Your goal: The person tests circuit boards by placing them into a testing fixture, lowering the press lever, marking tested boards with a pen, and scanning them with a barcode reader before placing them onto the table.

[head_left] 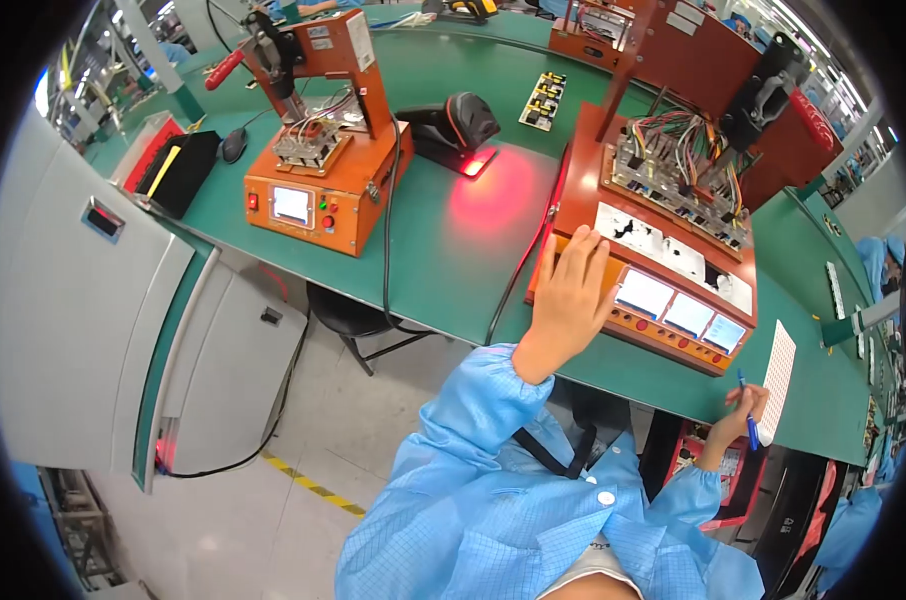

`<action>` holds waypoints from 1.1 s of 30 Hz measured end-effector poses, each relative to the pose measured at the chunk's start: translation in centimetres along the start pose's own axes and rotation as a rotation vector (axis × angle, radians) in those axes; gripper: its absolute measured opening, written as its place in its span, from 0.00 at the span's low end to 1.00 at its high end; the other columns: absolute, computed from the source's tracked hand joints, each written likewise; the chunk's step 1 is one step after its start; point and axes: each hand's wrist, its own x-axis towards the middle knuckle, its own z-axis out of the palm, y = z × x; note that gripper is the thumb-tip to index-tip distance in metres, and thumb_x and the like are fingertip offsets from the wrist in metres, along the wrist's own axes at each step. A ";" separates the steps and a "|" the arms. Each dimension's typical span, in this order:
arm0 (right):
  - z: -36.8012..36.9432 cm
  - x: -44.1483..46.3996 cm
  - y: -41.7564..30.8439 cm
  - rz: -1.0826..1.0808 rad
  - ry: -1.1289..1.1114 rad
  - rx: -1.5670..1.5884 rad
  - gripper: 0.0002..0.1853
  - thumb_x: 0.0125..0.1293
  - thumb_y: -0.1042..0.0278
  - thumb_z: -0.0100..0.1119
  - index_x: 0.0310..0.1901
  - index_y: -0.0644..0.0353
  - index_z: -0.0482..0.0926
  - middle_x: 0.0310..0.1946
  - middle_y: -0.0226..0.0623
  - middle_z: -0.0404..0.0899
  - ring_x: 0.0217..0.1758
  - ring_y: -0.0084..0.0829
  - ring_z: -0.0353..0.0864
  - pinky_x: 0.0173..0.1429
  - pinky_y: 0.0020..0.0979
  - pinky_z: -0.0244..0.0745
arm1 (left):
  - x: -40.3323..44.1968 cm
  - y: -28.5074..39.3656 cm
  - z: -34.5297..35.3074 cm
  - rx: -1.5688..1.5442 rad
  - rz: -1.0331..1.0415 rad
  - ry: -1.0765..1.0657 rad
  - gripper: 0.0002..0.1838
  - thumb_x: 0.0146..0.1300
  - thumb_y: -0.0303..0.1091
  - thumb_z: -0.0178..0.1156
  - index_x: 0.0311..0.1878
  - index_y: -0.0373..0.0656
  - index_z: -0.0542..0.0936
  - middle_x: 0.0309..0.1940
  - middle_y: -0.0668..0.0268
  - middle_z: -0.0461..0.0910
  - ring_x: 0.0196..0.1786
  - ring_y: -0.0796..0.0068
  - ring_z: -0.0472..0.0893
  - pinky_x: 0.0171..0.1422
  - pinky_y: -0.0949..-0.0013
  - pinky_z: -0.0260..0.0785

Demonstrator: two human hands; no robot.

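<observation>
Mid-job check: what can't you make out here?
All in the head view:
Screens on the machine: washed out, too small to read.
Sheet: marks too small to read.
Left hand: palm, and any contact, hidden by its own back.
Pen: middle hidden by the right hand.
Stool: partly hidden by the table.

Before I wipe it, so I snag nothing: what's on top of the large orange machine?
Coloured wires and a white panel show on the machine. The left hand covers its near left corner, hiding what's beneath.
</observation>
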 end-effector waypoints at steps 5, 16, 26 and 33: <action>3.2 3.9 -3.6 -0.233 0.075 -0.067 0.12 0.77 0.65 0.43 0.40 0.63 0.73 0.31 0.34 0.74 0.35 0.24 0.73 0.43 0.28 0.69 | -0.1 -0.1 -0.1 -0.004 0.011 -0.010 0.29 0.62 0.39 0.61 0.63 0.32 0.70 0.64 0.52 0.68 0.73 0.54 0.63 0.78 0.44 0.45; 14.6 17.2 -19.9 -0.976 -0.178 0.300 0.09 0.72 0.73 0.50 0.51 0.59 0.66 0.63 0.57 0.71 0.65 0.41 0.73 0.68 0.38 0.65 | -0.1 0.0 0.3 0.010 -0.003 0.006 0.28 0.62 0.38 0.61 0.63 0.35 0.71 0.63 0.55 0.69 0.72 0.55 0.63 0.77 0.44 0.47; 20.8 21.7 -24.7 -0.714 -0.723 0.347 0.06 0.72 0.66 0.51 0.40 0.58 0.69 0.25 0.28 0.72 0.29 0.18 0.69 0.34 0.23 0.66 | 0.2 0.4 0.3 0.131 0.018 -0.026 0.26 0.60 0.33 0.60 0.62 0.37 0.72 0.62 0.54 0.70 0.70 0.54 0.65 0.77 0.47 0.48; 20.7 22.0 -24.4 -0.700 -0.673 0.181 0.14 0.72 0.56 0.52 0.35 0.59 0.74 0.21 0.25 0.70 0.26 0.18 0.68 0.31 0.25 0.64 | 0.4 1.0 0.6 0.143 0.018 -0.026 0.27 0.60 0.34 0.63 0.62 0.37 0.72 0.62 0.55 0.70 0.71 0.55 0.65 0.77 0.48 0.47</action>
